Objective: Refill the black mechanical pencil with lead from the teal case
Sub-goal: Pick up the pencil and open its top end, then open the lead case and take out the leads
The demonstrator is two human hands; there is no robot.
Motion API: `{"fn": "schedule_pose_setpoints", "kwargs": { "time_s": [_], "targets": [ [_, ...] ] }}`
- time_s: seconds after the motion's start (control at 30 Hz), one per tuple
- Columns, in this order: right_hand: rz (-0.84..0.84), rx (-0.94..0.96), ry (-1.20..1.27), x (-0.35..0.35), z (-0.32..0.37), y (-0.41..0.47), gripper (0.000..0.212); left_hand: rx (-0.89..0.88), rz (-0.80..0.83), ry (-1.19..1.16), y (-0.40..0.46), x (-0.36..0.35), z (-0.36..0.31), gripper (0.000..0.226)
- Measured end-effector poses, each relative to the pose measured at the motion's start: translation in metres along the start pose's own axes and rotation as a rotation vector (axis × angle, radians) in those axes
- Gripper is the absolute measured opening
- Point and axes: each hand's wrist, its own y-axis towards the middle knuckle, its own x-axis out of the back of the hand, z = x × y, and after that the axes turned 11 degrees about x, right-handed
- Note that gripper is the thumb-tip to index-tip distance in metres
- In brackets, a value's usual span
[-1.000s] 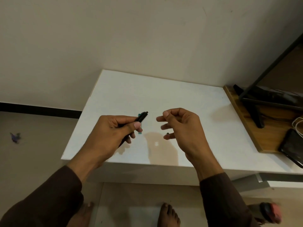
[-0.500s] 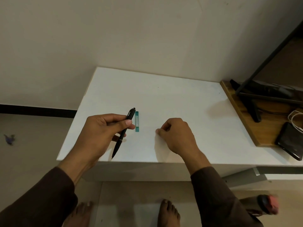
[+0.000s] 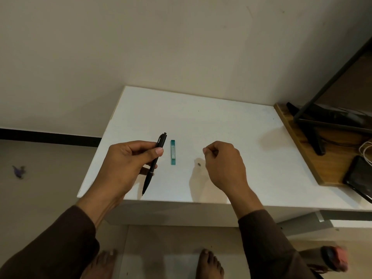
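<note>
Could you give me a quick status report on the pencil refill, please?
Left hand grips black pencil. Right hand curled, apparently empty. Teal case lying on table, untouched. Path clear.

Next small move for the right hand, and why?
Probably reach left and pick up the teal case. It lies untouched on the table, between the hands. The left hand already holds the pencil, while the right hand, fingers curled, seems to hold nothing.

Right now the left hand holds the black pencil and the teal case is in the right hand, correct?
Not quite. In the head view the left hand does hold the pencil, but the case lies flat on the table, between the two hands. The right hand is apart from it, fingers curled.
</note>
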Motion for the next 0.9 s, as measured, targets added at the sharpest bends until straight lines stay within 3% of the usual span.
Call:
{"fn": "schedule_pose_setpoints", "kwargs": {
  "time_s": [0.1,0.23,0.5,0.57,0.67,0.8,0.9],
  "targets": [
    [-0.039,0.071,0.106,-0.004,0.014,-0.007,0.020,0.029,-0.027,-0.084,0.002,0.001,-0.001,0.017],
    [0.106,0.189,0.381,-0.021,0.046,-0.026,0.026,0.008,-0.036,-0.031,0.003,-0.002,0.000,0.007],
    [0.175,0.070,0.548,-0.022,0.051,-0.031,0.015,-0.008,-0.049,0.023,0.002,-0.012,0.000,0.009],
    [0.143,0.024,0.529,-0.021,0.046,-0.028,0.011,-0.030,-0.043,0.045,0.001,-0.013,0.000,0.013],
    [0.069,-0.069,0.381,-0.019,0.033,-0.020,0.010,-0.118,-0.118,0.263,0.001,-0.014,0.005,0.014],
    [0.086,-0.132,0.193,-0.022,0.017,-0.013,0.014,-0.185,-0.209,0.570,0.006,-0.024,0.015,0.016],
    [0.088,-0.155,0.156,-0.028,0.014,-0.007,0.015,-0.201,-0.270,0.628,0.012,-0.037,0.018,0.021]
  ]
}}
